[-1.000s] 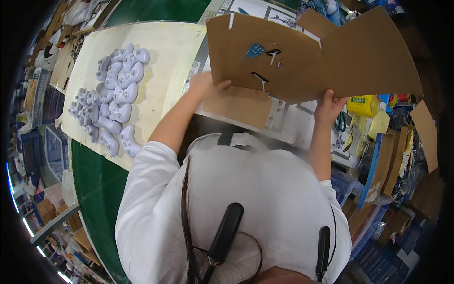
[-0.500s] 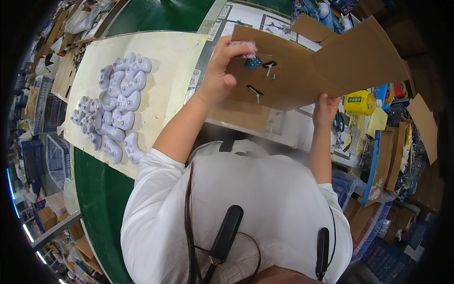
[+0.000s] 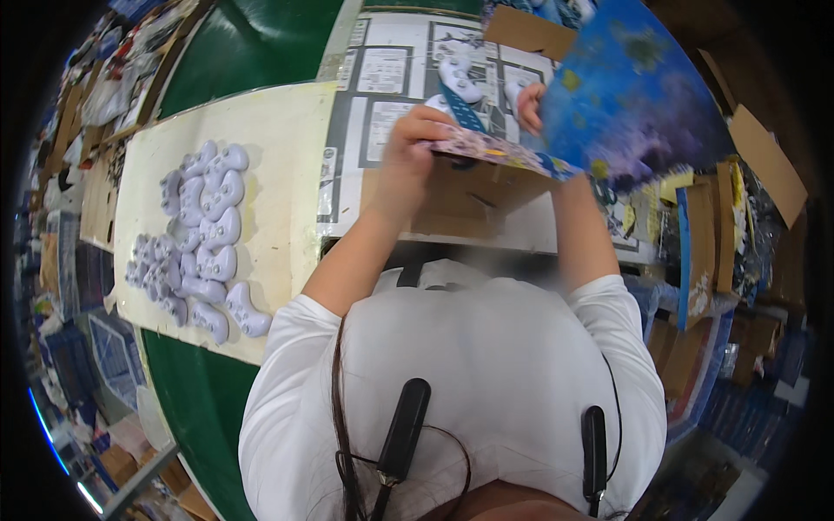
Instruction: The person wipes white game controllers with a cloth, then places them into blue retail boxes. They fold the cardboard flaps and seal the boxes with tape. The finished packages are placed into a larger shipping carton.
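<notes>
My left hand [image 3: 415, 143] is closed on the left edge of a folded cardboard sheet [image 3: 465, 195], plain brown on the side toward me. Its far side is printed, and a blue and purple panel [image 3: 638, 95] of it stands raised at the right. My right hand [image 3: 531, 109] is beyond the fold, its fingers loosely bent and partly hidden by the panel; no firm hold shows. Near it are a white game controller [image 3: 462, 80] and another pale controller [image 3: 513, 90]. A teal dotted strip [image 3: 463, 109] lies beside my left fingers. Whether these are fixed to the sheet, I cannot tell.
Several white game controllers [image 3: 207, 227] lie grouped on a cream board [image 3: 291, 148] at the left. Printed sheets [image 3: 382, 69] cover the table under the cardboard. Open boxes [image 3: 699, 252] and clutter crowd the right side.
The cardboard sheet has tipped, bringing its printed side and the controllers behind it into view. My right hand has left the lower edge and moved up and left past the fold.
</notes>
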Tool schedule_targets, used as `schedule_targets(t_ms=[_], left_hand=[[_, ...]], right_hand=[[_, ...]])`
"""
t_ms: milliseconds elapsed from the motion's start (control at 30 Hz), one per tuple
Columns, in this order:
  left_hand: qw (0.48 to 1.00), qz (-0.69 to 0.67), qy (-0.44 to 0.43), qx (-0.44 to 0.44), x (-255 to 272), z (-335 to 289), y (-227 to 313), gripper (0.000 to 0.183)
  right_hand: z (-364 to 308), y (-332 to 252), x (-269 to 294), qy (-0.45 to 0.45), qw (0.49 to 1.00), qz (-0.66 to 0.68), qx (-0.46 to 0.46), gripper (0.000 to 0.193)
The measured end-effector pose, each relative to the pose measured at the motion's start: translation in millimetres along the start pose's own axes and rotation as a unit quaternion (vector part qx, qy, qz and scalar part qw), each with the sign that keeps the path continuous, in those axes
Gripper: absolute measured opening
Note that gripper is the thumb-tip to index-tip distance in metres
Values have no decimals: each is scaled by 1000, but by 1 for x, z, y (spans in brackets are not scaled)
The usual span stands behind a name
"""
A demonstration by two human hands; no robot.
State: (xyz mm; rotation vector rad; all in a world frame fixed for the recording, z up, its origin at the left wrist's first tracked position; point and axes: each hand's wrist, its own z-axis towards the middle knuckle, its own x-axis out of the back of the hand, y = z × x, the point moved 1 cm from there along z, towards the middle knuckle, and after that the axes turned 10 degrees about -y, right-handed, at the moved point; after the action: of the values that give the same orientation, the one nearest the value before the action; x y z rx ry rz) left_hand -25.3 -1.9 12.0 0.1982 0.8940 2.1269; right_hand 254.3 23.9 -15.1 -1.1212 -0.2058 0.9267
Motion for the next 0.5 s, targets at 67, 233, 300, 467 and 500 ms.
schedule_targets(t_ms=[67,233,300,467,500], left_hand=[[998,17,53,9,-5,0,2,24],[988,143,47,-31,-37,8,-5,24],[989,119,78,-31,-57,10,-19,31],[985,86,131,-68,-77,14,-37,48],[984,104,135,-52,-78,12,-38,48]], right_hand=[[2,-3,-26,261,956,-105,77,52],[34,-87,-133,305,828,-469,-45,54],[41,-90,-138,167,565,-781,-209,39],[22,-75,-155,178,585,-780,-131,32],[19,-71,-160,182,564,-799,-103,33]])
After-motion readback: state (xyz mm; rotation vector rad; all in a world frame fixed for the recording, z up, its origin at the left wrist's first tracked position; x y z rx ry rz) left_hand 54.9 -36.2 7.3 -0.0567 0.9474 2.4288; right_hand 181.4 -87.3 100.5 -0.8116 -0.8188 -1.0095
